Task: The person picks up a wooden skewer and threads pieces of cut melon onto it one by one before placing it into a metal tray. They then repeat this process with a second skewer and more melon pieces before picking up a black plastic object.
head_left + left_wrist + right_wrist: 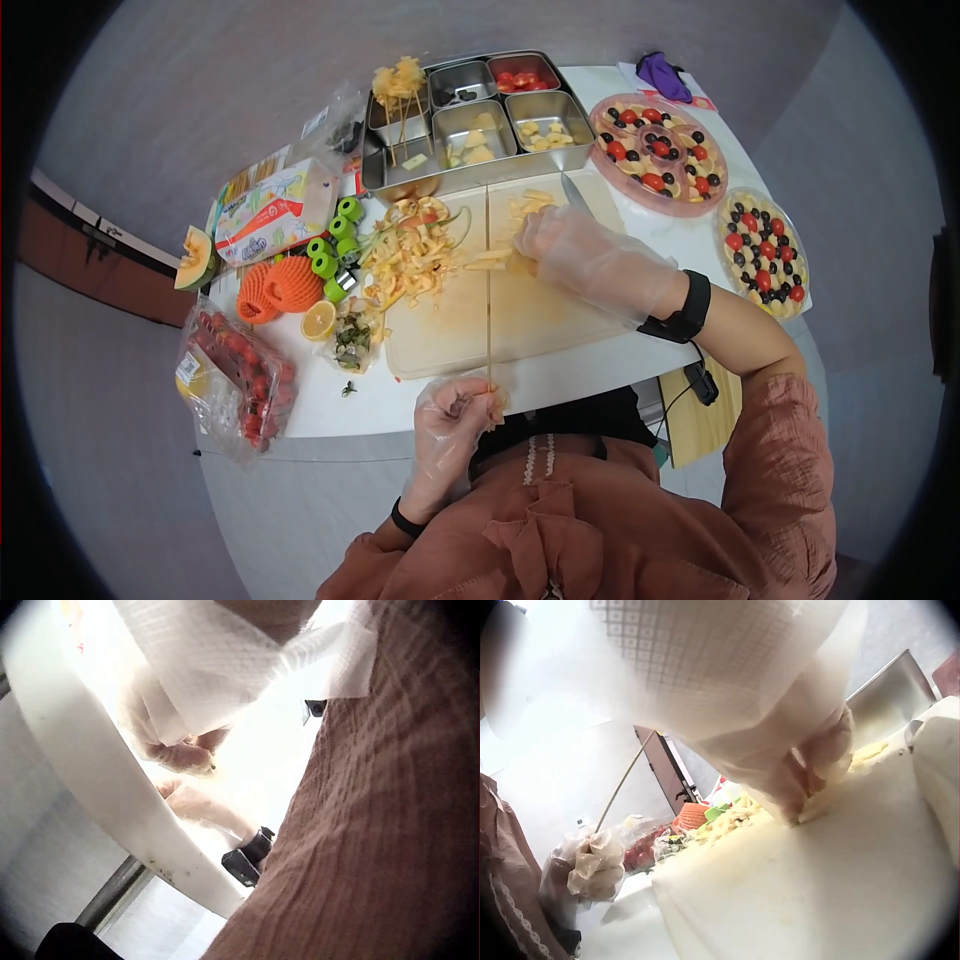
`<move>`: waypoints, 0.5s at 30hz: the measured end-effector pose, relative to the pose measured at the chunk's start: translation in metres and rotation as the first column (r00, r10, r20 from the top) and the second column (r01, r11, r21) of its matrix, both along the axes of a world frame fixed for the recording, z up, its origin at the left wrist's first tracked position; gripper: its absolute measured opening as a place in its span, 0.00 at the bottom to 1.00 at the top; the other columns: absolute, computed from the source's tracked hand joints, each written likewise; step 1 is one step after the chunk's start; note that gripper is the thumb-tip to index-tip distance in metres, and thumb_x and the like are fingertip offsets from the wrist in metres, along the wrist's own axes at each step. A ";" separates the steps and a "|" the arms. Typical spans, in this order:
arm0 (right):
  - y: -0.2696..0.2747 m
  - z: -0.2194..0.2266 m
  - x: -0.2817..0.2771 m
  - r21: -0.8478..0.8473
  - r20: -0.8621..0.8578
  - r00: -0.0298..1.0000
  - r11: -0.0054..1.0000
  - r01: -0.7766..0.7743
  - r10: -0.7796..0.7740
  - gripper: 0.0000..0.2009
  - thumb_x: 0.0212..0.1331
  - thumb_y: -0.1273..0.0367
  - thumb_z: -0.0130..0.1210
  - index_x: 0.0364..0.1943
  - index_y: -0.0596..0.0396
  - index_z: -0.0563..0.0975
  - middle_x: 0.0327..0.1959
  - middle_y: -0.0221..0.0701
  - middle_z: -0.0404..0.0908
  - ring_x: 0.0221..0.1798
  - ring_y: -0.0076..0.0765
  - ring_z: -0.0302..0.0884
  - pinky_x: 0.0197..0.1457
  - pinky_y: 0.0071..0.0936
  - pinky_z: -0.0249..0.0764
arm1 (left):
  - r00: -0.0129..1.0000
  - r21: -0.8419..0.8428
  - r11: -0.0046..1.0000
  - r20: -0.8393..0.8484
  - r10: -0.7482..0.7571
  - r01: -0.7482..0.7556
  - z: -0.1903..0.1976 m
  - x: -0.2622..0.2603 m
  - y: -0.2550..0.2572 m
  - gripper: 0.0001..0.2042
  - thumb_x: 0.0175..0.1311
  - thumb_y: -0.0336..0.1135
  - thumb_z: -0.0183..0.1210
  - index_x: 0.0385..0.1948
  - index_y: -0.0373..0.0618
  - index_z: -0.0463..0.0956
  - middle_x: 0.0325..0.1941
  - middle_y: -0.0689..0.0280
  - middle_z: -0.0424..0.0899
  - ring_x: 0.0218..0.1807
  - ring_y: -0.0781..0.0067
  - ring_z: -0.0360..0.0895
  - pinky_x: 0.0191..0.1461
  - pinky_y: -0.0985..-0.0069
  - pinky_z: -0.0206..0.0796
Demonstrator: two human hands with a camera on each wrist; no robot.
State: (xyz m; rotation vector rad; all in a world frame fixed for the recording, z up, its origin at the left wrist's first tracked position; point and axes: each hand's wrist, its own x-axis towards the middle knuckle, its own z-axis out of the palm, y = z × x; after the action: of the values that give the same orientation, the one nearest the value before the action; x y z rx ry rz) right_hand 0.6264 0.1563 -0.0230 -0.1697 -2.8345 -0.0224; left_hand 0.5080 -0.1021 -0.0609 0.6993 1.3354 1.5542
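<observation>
My left hand (455, 430), in a clear plastic glove, grips the lower end of a thin wooden skewer (489, 335) close to the table's near edge. The bare shaft rises from the fist, as the right wrist view shows too. Over the cutting board (440, 345), my gloved right hand (575, 250) reaches down with bent fingers, its fingertips (796, 817) right at the board's surface. Pale yellow fruit strips (487, 262) lie beside and beyond it. Whether a strip is between these fingers I cannot tell. A knife (574, 194) lies behind the hand.
Peelings (410, 250) heap on the board's left. Behind stands a steel tray (480, 178) with tubs of cut fruit and flower-shaped fruit skewers (398, 80). Two fruit platters (655, 205) (765, 250) sit right. Green cutters (325, 258), half a lemon (319, 320) and bagged tomatoes (240, 370) are left.
</observation>
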 end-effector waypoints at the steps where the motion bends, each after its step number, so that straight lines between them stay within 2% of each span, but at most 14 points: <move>1: -0.001 0.001 -0.001 0.041 0.009 1.000 0.999 -0.007 0.006 0.05 0.50 0.74 0.51 0.31 0.57 0.77 0.31 0.37 0.78 0.38 0.43 0.78 0.45 0.34 0.73 | 1.000 -0.004 1.000 -0.008 0.004 -0.004 -0.001 0.000 -0.001 0.04 0.64 0.19 0.55 0.38 0.34 0.77 0.34 0.62 0.81 0.31 0.79 0.77 0.34 0.82 0.69; 5: 0.005 0.001 -0.008 0.127 0.137 0.990 0.992 0.004 -0.021 0.03 0.49 0.73 0.52 0.28 0.56 0.75 0.29 0.36 0.77 0.37 0.43 0.77 0.43 0.35 0.72 | 0.999 0.007 1.000 0.033 -0.003 0.003 -0.002 -0.002 0.000 0.05 0.64 0.19 0.55 0.38 0.34 0.77 0.34 0.62 0.81 0.31 0.78 0.77 0.34 0.82 0.69; 7: 0.007 0.004 -0.007 0.092 0.066 0.995 0.993 -0.076 0.070 0.02 0.47 0.72 0.53 0.25 0.56 0.74 0.27 0.37 0.76 0.35 0.45 0.76 0.42 0.36 0.71 | 1.000 0.027 1.000 0.019 -0.015 0.015 -0.004 -0.003 -0.001 0.05 0.64 0.19 0.55 0.39 0.34 0.77 0.34 0.62 0.82 0.31 0.78 0.77 0.33 0.83 0.69; 11: 0.008 -0.004 -0.012 -0.003 0.051 0.997 0.999 -0.049 0.049 0.02 0.46 0.72 0.53 0.23 0.55 0.72 0.27 0.38 0.75 0.35 0.47 0.75 0.42 0.37 0.71 | 1.000 0.033 0.999 0.013 -0.003 0.002 -0.008 -0.004 -0.002 0.05 0.64 0.19 0.55 0.40 0.34 0.77 0.34 0.62 0.82 0.31 0.78 0.78 0.31 0.84 0.69; 15: 0.004 -0.005 -0.012 -0.076 0.035 0.999 0.997 -0.016 0.019 0.03 0.47 0.73 0.53 0.26 0.57 0.72 0.27 0.39 0.75 0.37 0.49 0.75 0.44 0.38 0.70 | 1.000 0.046 0.999 0.007 -0.021 0.021 -0.006 -0.003 -0.003 0.05 0.64 0.19 0.55 0.40 0.34 0.77 0.33 0.63 0.82 0.30 0.79 0.78 0.31 0.84 0.69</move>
State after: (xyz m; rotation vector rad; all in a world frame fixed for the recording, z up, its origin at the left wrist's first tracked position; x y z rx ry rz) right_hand 0.6141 0.1607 -0.0284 -0.1622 -2.8742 0.0873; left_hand 0.5045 -0.1054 -0.0673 0.7333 1.2866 1.5735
